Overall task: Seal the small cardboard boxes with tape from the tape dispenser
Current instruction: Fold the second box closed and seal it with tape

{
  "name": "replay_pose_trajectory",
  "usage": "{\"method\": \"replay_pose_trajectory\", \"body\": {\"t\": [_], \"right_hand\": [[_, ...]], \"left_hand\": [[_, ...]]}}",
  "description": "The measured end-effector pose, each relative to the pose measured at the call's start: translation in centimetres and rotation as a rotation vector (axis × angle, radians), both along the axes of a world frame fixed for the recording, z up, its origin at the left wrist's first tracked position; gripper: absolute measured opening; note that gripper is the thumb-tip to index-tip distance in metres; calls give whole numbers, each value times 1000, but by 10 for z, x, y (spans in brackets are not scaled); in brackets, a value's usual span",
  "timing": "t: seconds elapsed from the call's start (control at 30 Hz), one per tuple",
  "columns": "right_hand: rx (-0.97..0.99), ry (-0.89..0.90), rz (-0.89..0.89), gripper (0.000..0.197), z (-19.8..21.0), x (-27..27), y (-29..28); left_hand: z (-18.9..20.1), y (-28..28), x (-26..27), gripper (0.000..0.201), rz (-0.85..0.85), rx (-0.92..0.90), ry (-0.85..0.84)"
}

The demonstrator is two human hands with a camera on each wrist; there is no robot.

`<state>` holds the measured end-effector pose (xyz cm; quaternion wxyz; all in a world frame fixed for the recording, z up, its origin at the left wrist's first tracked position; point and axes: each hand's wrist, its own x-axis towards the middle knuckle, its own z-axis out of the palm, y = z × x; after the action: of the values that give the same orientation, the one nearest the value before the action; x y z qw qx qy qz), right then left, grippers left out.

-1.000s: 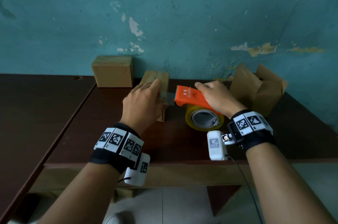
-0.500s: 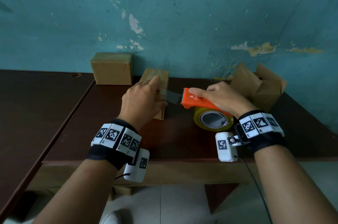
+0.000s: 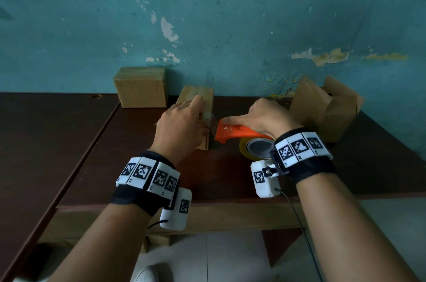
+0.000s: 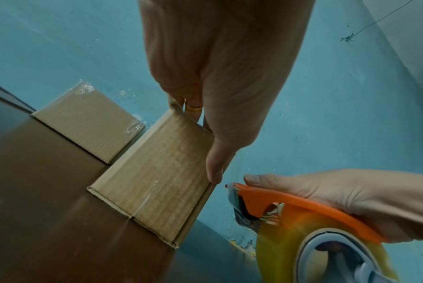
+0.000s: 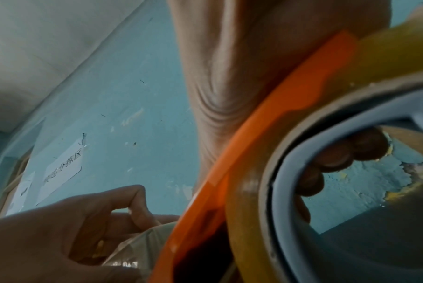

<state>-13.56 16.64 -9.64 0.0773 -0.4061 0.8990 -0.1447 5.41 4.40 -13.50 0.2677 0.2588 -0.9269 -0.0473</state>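
Observation:
A small cardboard box point(image 3: 205, 95) point(image 4: 157, 172) stands mid-table near the wall. My left hand point(image 3: 182, 125) point(image 4: 217, 95) holds it, fingers over the top and thumb down its right edge. My right hand point(image 3: 265, 115) point(image 4: 350, 195) grips the orange tape dispenser point(image 3: 232, 132) point(image 4: 302, 206) point(image 5: 254, 143) from above. Its front edge sits just right of the box and tips downward. A strip of clear tape point(image 3: 210, 118) runs from the box to the dispenser. The yellow tape roll point(image 3: 244, 151) point(image 5: 387, 51) hangs under the dispenser.
A taped cardboard box point(image 3: 140, 90) point(image 4: 89, 122) stands at the back left against the teal wall. An open box with raised flaps point(image 3: 322, 109) stands at the back right, close behind my right hand. The dark brown table point(image 3: 69, 143) ends at a front edge below my wrists.
The dispenser pulled right from the box, stretching out tape, then came back toward the box's right side and tipped down. My left hand stayed on the box.

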Motion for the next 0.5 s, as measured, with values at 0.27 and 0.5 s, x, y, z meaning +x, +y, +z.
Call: {"method": "replay_pose_trajectory", "body": {"t": [0.27,0.5], "right_hand": [[32,-25,-60,85,-1,10,-7],[58,-72,-111,82,2,19,-8]], "left_hand": [[2,3,-1,48,2,-12,-30],[5,6,-2,34,10,-21,-28]]}}
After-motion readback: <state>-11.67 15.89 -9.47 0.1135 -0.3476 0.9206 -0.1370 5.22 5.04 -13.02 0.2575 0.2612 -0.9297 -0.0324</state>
